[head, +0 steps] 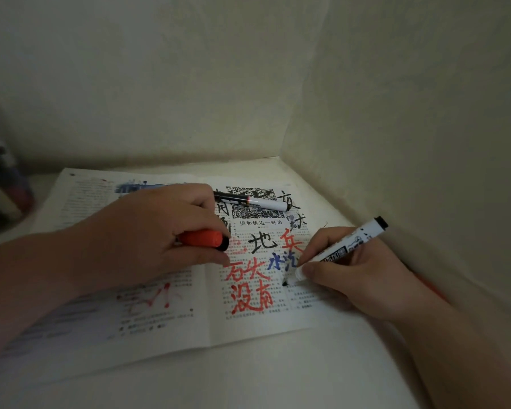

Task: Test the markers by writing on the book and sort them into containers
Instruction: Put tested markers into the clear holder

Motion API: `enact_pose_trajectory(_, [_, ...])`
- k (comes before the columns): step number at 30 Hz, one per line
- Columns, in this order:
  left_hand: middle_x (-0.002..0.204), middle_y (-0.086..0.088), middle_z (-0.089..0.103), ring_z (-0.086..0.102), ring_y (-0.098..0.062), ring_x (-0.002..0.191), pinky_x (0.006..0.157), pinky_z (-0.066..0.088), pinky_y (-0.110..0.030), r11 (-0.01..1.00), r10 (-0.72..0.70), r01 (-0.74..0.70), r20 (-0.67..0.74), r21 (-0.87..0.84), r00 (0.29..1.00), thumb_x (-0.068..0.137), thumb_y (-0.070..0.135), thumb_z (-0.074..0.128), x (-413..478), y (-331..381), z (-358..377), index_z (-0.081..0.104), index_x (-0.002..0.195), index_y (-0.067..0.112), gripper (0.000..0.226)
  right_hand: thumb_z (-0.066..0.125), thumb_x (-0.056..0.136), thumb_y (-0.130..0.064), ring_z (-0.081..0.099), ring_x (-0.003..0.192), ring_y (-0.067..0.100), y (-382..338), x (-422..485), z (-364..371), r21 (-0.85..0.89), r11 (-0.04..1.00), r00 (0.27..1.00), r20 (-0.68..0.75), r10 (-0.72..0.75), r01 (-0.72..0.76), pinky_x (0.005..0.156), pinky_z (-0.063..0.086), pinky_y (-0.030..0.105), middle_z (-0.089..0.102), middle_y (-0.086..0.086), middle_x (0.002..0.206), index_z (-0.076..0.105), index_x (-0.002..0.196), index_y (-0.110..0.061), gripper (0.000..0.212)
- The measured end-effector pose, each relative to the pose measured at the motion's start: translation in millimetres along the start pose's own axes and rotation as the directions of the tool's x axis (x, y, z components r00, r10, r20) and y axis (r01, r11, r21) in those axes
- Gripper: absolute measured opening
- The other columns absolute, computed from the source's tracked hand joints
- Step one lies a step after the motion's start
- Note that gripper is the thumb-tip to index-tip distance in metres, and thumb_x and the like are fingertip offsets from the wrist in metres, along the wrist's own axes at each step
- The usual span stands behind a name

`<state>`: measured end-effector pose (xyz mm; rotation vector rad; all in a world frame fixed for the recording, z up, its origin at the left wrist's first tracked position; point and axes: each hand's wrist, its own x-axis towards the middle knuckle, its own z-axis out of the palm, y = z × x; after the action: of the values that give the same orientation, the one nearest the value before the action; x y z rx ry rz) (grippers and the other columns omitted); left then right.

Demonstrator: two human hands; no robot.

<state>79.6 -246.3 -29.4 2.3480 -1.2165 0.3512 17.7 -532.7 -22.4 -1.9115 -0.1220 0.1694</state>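
An open book lies flat on the white surface, its right page covered with red, black and blue handwritten characters. My right hand grips a white marker with its black tip touching the right page. My left hand rests on the book's middle and holds two things: a red marker cap or short red marker under the fingers and a white-and-black marker that sticks out to the right.
A blurred container with dark and blue items stands at the far left edge. Walls close in behind the book and along the right side, forming a corner. An orange edge shows beside my right wrist.
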Motion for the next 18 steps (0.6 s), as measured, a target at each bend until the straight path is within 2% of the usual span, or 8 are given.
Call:
enact_pose_trajectory(4, [0.094, 0.023, 0.048, 0.052, 0.008, 0.082, 0.072, 0.036, -0.005, 1.0, -0.005, 0.005, 0.006, 0.0, 1.0, 0.09, 0.059, 0.056, -0.4, -1.3, 0.0, 0.066, 0.107, 0.042, 0.026, 0.078, 0.069, -0.012, 0.034, 0.038, 0.015, -1.3, -2.9, -2.7, 0.016, 1.0, 0.997, 0.083, -0.001, -0.001, 0.041, 0.026, 0.019, 0.051, 0.011, 0.05, 0.07, 0.07, -0.009, 0.008])
enact_pose_trajectory(8, [0.097, 0.023, 0.05, 0.055, 0.005, 0.084, 0.069, 0.038, -0.009, 1.0, -0.002, 0.002, -0.007, -0.002, 1.0, 0.092, 0.058, 0.055, -0.8, -1.6, 0.2, 0.065, 0.11, 0.042, 0.026, 0.076, 0.07, -0.01, 0.037, 0.04, 0.013, -3.1, -5.8, -3.3, -0.037, 0.999, 0.989, 0.145, -0.008, 0.014, 0.04, 0.029, 0.017, 0.054, 0.006, 0.051, 0.07, 0.071, -0.008, 0.006])
enact_pose_trajectory(11, [0.1, 0.022, 0.053, 0.057, 0.003, 0.087, 0.072, 0.041, -0.012, 1.0, 0.009, -0.01, -0.024, -0.025, 1.0, 0.092, 0.055, 0.057, -0.9, -2.4, 1.1, 0.065, 0.112, 0.04, 0.026, 0.073, 0.07, -0.01, 0.034, 0.041, 0.016, -0.1, -3.2, -1.1, 0.008, 1.0, 0.999, 0.029, -0.017, 0.017, 0.041, 0.026, 0.018, 0.048, 0.012, 0.051, 0.067, 0.069, -0.007, 0.007])
enact_pose_trajectory(14, [0.101, 0.022, 0.056, 0.059, 0.003, 0.091, 0.076, 0.042, -0.013, 0.999, 0.016, -0.017, -0.031, -0.049, 0.999, 0.092, 0.054, 0.057, -0.4, -3.2, 2.4, 0.066, 0.112, 0.038, 0.027, 0.072, 0.07, -0.013, 0.034, 0.044, 0.016, 4.3, 0.8, -2.1, 0.008, 0.999, 0.99, -0.135, -0.043, 0.045, 0.042, 0.026, 0.019, 0.047, 0.006, 0.05, 0.066, 0.07, -0.006, 0.01])
enact_pose_trajectory(18, [0.1, 0.023, 0.059, 0.06, 0.002, 0.093, 0.08, 0.041, -0.009, 0.999, 0.006, -0.008, -0.048, -0.051, 0.999, 0.092, 0.05, 0.061, -0.4, -4.0, 4.0, 0.069, 0.109, 0.035, 0.024, 0.071, 0.069, -0.019, 0.038, 0.044, 0.018, 4.5, 1.8, -1.4, -0.07, 0.997, 0.987, -0.16, -0.026, 0.015, 0.042, 0.032, 0.021, 0.049, 0.008, 0.052, 0.067, 0.071, -0.01, 0.01])
